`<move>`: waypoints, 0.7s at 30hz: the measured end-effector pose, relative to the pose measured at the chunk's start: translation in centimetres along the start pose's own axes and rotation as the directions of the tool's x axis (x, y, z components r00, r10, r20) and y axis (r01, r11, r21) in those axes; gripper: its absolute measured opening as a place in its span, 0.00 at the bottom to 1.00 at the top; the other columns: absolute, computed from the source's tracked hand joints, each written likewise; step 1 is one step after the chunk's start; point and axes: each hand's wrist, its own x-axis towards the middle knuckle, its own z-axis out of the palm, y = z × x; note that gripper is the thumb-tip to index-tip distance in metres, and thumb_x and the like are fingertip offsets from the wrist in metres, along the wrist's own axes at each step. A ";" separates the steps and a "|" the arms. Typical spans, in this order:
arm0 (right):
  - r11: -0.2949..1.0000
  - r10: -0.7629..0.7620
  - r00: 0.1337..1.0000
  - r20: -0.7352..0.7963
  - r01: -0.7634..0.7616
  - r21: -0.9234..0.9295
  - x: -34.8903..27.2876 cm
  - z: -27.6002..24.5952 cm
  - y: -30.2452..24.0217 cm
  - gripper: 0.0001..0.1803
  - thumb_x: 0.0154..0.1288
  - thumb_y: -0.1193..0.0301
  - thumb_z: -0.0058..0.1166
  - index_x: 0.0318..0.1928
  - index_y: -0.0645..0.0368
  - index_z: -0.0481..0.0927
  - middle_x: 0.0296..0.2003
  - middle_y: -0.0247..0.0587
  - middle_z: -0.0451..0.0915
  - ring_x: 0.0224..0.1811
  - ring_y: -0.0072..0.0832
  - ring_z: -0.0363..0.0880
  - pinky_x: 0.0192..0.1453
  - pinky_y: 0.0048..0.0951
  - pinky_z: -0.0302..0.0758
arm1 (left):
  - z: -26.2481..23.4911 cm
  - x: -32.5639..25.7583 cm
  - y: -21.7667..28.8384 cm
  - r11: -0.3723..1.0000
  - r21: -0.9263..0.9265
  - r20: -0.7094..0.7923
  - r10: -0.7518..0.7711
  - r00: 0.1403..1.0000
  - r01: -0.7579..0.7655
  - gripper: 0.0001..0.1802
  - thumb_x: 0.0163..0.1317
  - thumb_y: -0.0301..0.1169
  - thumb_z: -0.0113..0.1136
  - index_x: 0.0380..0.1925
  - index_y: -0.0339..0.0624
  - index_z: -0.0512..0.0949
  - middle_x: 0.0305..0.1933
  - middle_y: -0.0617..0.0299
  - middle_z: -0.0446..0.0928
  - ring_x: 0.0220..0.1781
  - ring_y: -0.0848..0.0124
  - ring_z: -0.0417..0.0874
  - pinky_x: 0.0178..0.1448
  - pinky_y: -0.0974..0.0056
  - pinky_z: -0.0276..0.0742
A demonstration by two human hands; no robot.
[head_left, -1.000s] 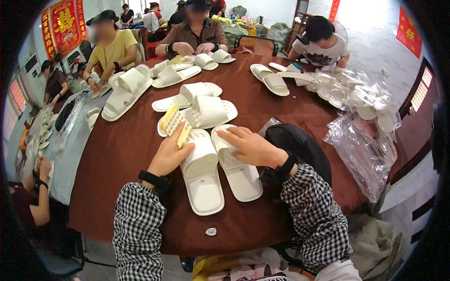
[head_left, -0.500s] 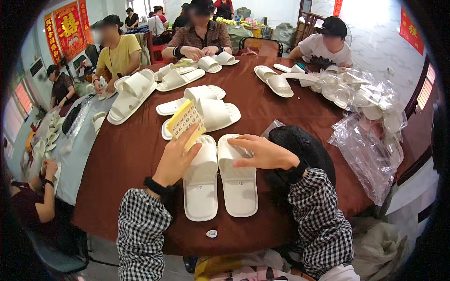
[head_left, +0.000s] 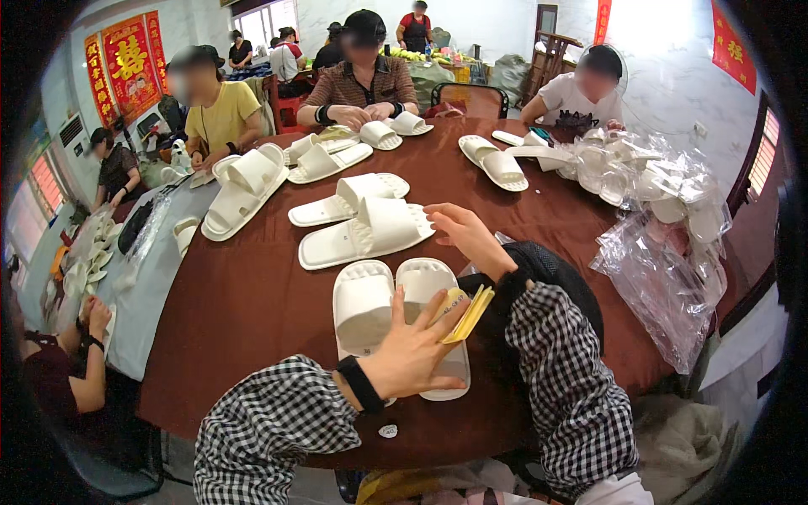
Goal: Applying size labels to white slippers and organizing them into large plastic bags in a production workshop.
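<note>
My left hand [head_left: 412, 352] is spread over a pair of white slippers lying in front of me, with a yellow stack of sticker sheets [head_left: 473, 315] held between its fingers. Of that pair, the left slipper [head_left: 362, 307] shows its strap, and my hand covers much of the right slipper [head_left: 425, 276]. Stretched forward, my right hand [head_left: 471, 240] has its fingers apart at the toe end of another white slipper [head_left: 370, 234]; whether they touch it I cannot tell. Behind that lies its mate [head_left: 349, 199]. A small white sticker [head_left: 388, 431] lies near the table edge.
A brown cloth covers the round table [head_left: 252, 337]. Beside my right arm lies a black mesh item [head_left: 551, 282]. Plastic-wrapped slippers [head_left: 640, 172] and loose clear bags [head_left: 652, 278] fill the right side. More slippers [head_left: 244, 189] lie further back, where several people sit.
My left hand has moved right and nearer, across the pair, carrying the sticker sheets. My right hand has left the right slipper and reached forward to the slipper beyond.
</note>
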 end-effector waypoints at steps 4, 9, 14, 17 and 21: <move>0.995 -0.062 0.963 0.261 0.079 -0.055 2.4 0.9 0.2 0.21 0.73 0.66 0.47 0.64 0.53 0.73 0.50 0.33 0.77 0.51 0.20 0.73 0.55 0.25 0.72 | -0.1 -0.7 -1.3 0.983 0.155 0.032 -0.109 0.993 0.103 0.42 0.57 0.61 0.56 0.65 0.48 0.68 0.77 0.60 0.51 0.78 0.56 0.48 0.64 0.17 0.37; 0.998 -0.008 0.946 0.325 -0.013 0.062 2.8 2.7 0.5 0.20 0.72 0.66 0.48 0.63 0.49 0.75 0.50 0.29 0.77 0.52 0.19 0.71 0.54 0.28 0.71 | -1.3 -5.0 -3.3 0.993 0.094 -0.012 -0.067 0.998 0.068 0.27 0.60 0.48 0.58 0.62 0.70 0.73 0.78 0.75 0.48 0.78 0.58 0.51 0.64 0.16 0.39; 0.949 0.157 0.974 0.164 -0.195 0.247 2.9 2.5 -0.8 0.19 0.71 0.60 0.49 0.59 0.51 0.78 0.51 0.29 0.77 0.52 0.21 0.72 0.56 0.28 0.69 | -2.2 -7.7 -4.1 0.992 0.053 0.059 -0.114 0.992 0.111 0.29 0.58 0.45 0.60 0.63 0.75 0.70 0.78 0.78 0.49 0.78 0.58 0.50 0.66 0.16 0.36; 0.856 0.197 0.969 0.150 -0.245 0.455 1.8 0.0 -1.3 0.20 0.71 0.60 0.50 0.60 0.52 0.77 0.48 0.27 0.77 0.49 0.19 0.72 0.53 0.27 0.69 | -2.8 -8.9 -4.4 0.991 0.065 0.085 -0.122 0.989 0.117 0.31 0.58 0.43 0.61 0.64 0.76 0.68 0.78 0.80 0.49 0.78 0.57 0.49 0.66 0.17 0.36; 0.821 0.217 0.976 0.037 -0.202 0.533 -1.0 -2.0 -0.5 0.18 0.72 0.61 0.49 0.59 0.51 0.76 0.46 0.26 0.77 0.45 0.16 0.71 0.49 0.25 0.67 | -3.3 -10.0 -2.7 0.970 0.166 0.088 -0.197 0.977 0.180 0.30 0.59 0.49 0.61 0.64 0.73 0.70 0.77 0.77 0.52 0.78 0.51 0.49 0.64 0.15 0.36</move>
